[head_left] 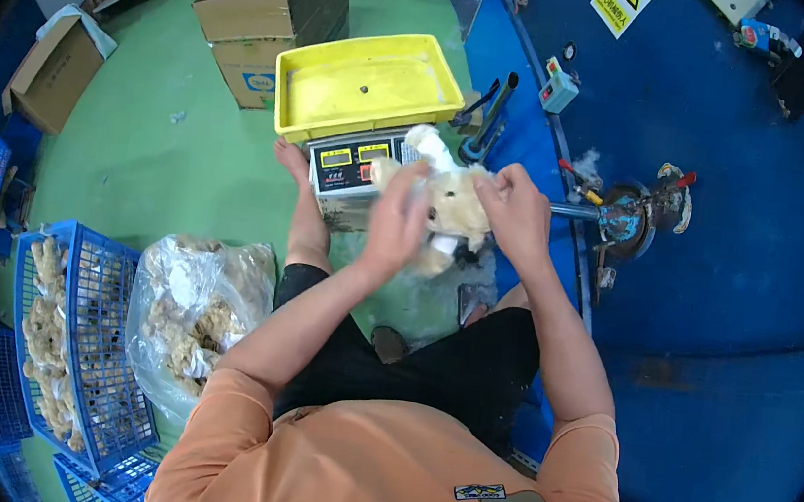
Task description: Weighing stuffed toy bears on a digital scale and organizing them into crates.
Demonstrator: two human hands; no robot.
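Note:
A cream-coloured plush toy (457,203) with dark eyes and white parts is held up in front of me, above my knees. My right hand (517,215) pinches its right edge between thumb and fingers. At the toy's left side is my left hand (398,219), smeared by motion, so its grip on the fur cannot be made out. Just behind the toy stands a digital scale (337,166), partly covered by it. On top of the scale rests a yellow tray (391,86) with a small dark object (364,89) in it.
A metal pipe (575,211) juts from the blue machine (717,267) beside my right hand. On my left are a clear plastic bag (201,317) of plush pieces and a blue crate (108,347) of plush toys. An open cardboard box (257,46) stands beyond.

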